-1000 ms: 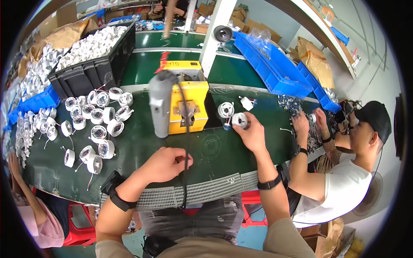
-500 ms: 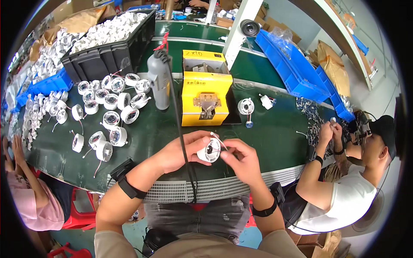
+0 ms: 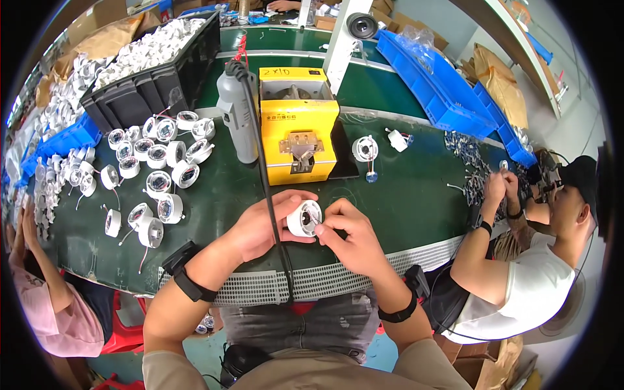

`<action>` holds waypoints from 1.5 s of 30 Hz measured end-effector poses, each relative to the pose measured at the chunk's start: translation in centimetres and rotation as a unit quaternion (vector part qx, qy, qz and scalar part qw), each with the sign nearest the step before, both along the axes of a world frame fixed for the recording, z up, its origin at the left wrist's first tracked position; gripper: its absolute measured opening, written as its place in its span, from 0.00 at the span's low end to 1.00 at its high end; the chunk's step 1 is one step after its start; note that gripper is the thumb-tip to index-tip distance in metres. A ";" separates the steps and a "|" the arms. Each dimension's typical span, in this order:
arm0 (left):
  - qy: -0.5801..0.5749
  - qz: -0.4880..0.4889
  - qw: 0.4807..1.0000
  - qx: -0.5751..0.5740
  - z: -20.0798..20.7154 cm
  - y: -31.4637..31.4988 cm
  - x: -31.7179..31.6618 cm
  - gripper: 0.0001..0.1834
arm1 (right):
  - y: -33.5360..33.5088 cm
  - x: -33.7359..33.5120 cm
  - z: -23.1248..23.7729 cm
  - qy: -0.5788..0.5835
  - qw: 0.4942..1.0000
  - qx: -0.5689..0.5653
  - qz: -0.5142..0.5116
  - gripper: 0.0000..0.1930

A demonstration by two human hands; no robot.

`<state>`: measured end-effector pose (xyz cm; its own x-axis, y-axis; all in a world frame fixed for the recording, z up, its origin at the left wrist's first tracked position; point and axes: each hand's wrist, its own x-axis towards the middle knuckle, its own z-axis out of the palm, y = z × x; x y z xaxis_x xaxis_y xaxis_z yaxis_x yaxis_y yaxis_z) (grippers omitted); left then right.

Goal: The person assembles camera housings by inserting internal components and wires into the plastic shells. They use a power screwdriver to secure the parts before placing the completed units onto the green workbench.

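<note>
My left hand (image 3: 265, 226) is closed around a round white plastic housing (image 3: 298, 222), held above the near edge of the green bench. Its open face, with a dark part inside, turns toward my right hand (image 3: 351, 235). The thumb and forefinger of that hand pinch a thin wire (image 3: 316, 218) at the housing's rim. How far the wire reaches inside is too small to tell. A black cable hangs down in front of my left hand.
A yellow machine (image 3: 296, 140) and a grey electric screwdriver (image 3: 238, 117) stand beyond my hands. Many similar white housings (image 3: 156, 156) lie at left, beside a black crate (image 3: 149, 91). Blue bins (image 3: 435, 97) are at right. A co-worker (image 3: 513, 273) sits at right, another person (image 3: 58, 305) at left.
The wire that stuck up above the housing now lies lower, across its open face. My right fingers have moved in against the rim. The whole view has shifted slightly.
</note>
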<state>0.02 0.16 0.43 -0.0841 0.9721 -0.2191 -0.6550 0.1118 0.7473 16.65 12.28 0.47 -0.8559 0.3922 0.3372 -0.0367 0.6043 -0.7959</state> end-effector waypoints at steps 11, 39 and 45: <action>-0.012 0.069 0.997 0.015 -0.1 0.1 0.2 0.16 | -0.2 0.3 0.1 0.097 0.972 0.131 -0.171 0.06; 0.005 0.013 0.983 0.185 -0.7 0.0 2.7 0.36 | -1.5 -1.6 -1.1 0.176 0.966 -0.183 -0.056 0.20; 0.222 -0.017 0.969 0.108 -0.9 0.1 2.0 0.30 | -0.8 -1.5 -0.6 0.121 0.969 -0.202 -0.079 0.11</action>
